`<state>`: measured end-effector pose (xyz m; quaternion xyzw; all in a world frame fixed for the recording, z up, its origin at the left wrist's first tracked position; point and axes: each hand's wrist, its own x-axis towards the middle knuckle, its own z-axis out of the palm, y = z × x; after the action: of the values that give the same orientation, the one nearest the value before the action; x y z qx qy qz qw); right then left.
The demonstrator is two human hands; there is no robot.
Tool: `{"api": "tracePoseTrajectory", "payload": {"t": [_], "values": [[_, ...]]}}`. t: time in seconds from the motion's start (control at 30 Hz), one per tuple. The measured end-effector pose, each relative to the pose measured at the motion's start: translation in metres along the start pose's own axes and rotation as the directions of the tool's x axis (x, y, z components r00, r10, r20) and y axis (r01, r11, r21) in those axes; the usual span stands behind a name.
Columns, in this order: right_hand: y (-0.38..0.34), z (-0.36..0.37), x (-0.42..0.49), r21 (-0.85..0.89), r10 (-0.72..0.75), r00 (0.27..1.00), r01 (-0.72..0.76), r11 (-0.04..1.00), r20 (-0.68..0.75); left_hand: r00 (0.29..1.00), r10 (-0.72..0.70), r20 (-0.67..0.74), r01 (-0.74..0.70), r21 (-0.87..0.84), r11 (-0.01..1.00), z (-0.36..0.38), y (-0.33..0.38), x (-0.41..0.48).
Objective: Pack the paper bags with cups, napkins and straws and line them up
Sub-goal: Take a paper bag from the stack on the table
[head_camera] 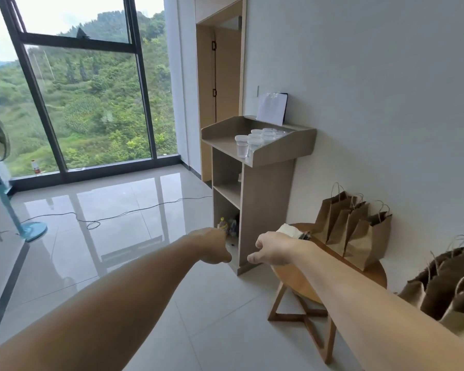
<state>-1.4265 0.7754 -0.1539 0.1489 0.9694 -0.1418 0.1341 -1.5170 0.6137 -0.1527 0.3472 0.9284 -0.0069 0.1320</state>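
Left hand: stretched forward over the floor, back to the camera, fingers curled under, nothing seen in its grasp. Right hand: likewise stretched out, fingers curled, no item visible in it, hovering above the near edge of the round wooden table; both palms are hidden. Clear cups: a tight cluster on top of the grey stand against the wall, well apart from both hands, one cup close to the front lip. Paper bags: several standing upright on the far side of the table, touching each other and leaning toward the wall. Further bags: bunched on the floor at the right. White stack: on the table just beyond the right hand, probably the napkins; a dark item beside it is too unclear to name, and no straws can be made out. Cable: looped loose across the glossy floor to a standing fan. Hazards, as judged: the cups stand so close that lifting one may tip a neighbour off the lip; the bags look light and may topple off the small table when loaded one-handed; the cable may catch a foot on the way to the stand.
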Motion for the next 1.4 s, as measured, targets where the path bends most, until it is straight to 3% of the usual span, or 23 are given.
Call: {"api": "tracePoseTrajectory", "payload": {"t": [0.27, 0.43, 0.83, 0.97, 1.23, 1.4], "values": [[0.003, -0.023, 0.117, 0.055, 0.136, 0.989, -0.133, 0.99, -0.05, 0.982, 0.186, 0.04, -0.188, 0.04, 0.981, -0.032, -0.044, 0.137], [0.03, -0.038, 0.17, 0.111, 0.203, 0.979, -0.2, 0.973, -0.019, 0.979, 0.177, 0.097, -0.185, 0.078, 0.98, -0.039, -0.033, 0.219], [0.191, -0.074, 0.297, 0.209, 0.324, 0.943, -0.333, 0.919, 0.075, 0.924, 0.333, 0.189, -0.35, 0.067, 0.934, -0.055, 0.075, 0.423], [0.252, -0.089, 0.321, 0.253, 0.38, 0.924, -0.377, 0.891, 0.038, 0.896, 0.395, 0.202, -0.414, 0.056, 0.909, -0.06, 0.121, 0.482], [0.347, -0.092, 0.344, 0.391, 0.537, 0.841, -0.518, 0.761, 0.068, 0.751, 0.591, 0.293, -0.628, 0.041, 0.777, -0.048, 0.214, 0.575], [0.396, -0.084, 0.346, 0.455, 0.696, 0.708, -0.663, 0.595, 0.119, 0.62, 0.702, 0.351, -0.743, -0.023, 0.669, -0.026, 0.272, 0.632]]}}
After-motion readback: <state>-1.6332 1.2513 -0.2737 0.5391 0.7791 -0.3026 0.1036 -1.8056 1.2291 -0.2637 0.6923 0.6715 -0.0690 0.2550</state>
